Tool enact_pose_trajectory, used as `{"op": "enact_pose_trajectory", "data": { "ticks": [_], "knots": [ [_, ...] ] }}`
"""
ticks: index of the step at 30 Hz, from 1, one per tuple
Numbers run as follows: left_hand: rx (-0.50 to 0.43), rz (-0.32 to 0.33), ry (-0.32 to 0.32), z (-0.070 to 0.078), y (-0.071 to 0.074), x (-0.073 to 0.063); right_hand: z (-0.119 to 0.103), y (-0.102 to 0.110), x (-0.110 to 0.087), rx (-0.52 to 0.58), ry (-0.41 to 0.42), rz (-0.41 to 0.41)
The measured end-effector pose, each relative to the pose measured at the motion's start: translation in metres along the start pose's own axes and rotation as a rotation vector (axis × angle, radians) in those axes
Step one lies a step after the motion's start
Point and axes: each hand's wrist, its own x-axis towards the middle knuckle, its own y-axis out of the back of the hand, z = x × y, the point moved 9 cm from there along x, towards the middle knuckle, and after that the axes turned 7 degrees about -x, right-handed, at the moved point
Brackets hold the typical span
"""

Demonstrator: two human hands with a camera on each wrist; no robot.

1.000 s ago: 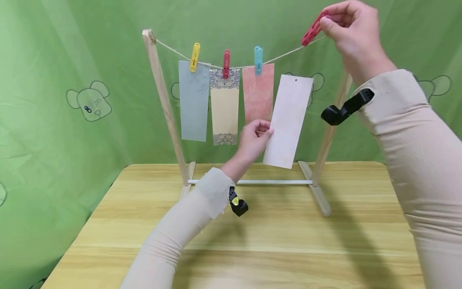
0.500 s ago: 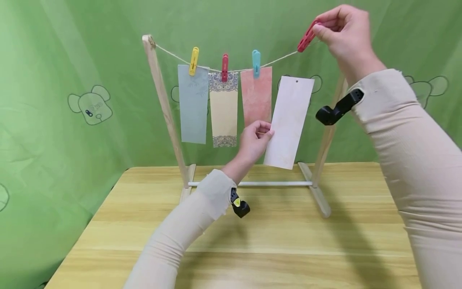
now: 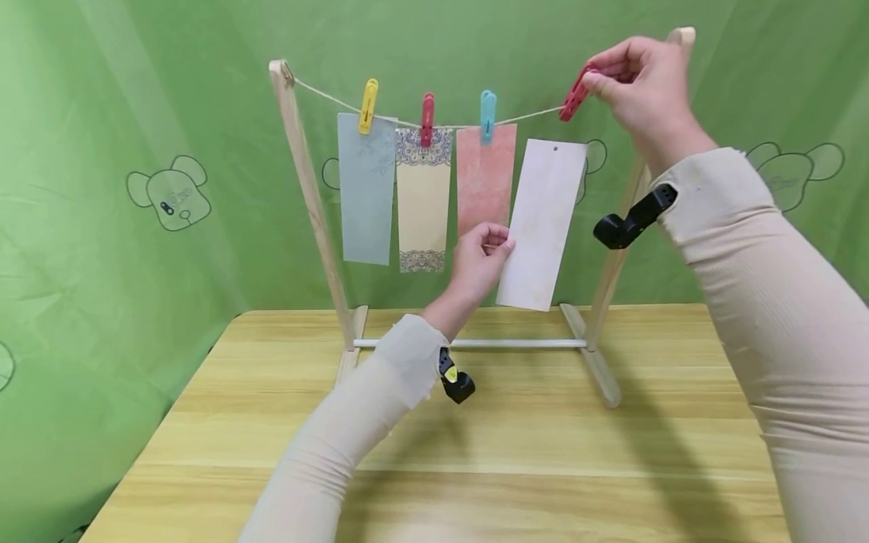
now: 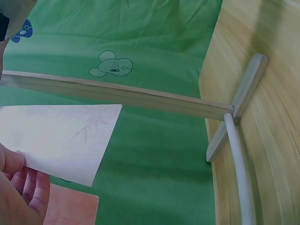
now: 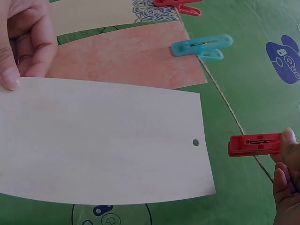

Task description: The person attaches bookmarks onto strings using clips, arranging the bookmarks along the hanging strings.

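Observation:
My left hand [image 3: 475,264] pinches the left edge of a white bookmark [image 3: 541,226] with a small punched hole near its top. The card hangs tilted, its top below the string [image 3: 532,115]. Up at the right, my right hand [image 3: 648,90] pinches a red clothespin [image 3: 575,94] by its handle end; in the right wrist view this clothespin [image 5: 255,145] lies across the string. On the same string, a yellow clothespin [image 3: 368,107] holds a blue card [image 3: 366,196], another red clothespin [image 3: 427,121] a patterned cream card [image 3: 422,204], and a turquoise clothespin [image 3: 488,117] a pink card [image 3: 485,177].
The string runs between two wooden posts, the left post [image 3: 308,196] and the right post [image 3: 611,279]. A white rod [image 3: 516,344] joins their feet on the wooden table [image 3: 543,467]. Behind hangs a green curtain [image 3: 217,90] with cartoon heads.
My right hand has come down and slightly left with the red clothespin, and the right post's top now shows. My left hand keeps the white bookmark in nearly the same place.

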Motion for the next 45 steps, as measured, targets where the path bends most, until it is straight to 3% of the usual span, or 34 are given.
{"op": "enact_pose_trajectory", "data": {
  "ticks": [7, 13, 23, 35, 45],
  "knots": [
    [-0.033, 0.022, -0.041, 0.005, -0.001, 0.005, 0.001, -0.002, -0.003, -0.046, -0.005, -0.013],
    [0.001, 0.032, -0.033, 0.008, -0.003, 0.006, 0.0, -0.001, -0.005, -0.08, -0.014, -0.028],
    [-0.02, 0.049, -0.067, 0.016, -0.009, 0.009, 0.004, 0.001, -0.005, -0.134, -0.047, -0.037],
    [-0.011, 0.065, -0.037, 0.021, -0.01, 0.009, 0.003, -0.002, -0.007, -0.171, -0.03, -0.08],
    [-0.018, 0.05, -0.033, 0.022, -0.013, 0.007, 0.008, 0.001, -0.003, -0.211, -0.078, -0.115]
  ]
}}
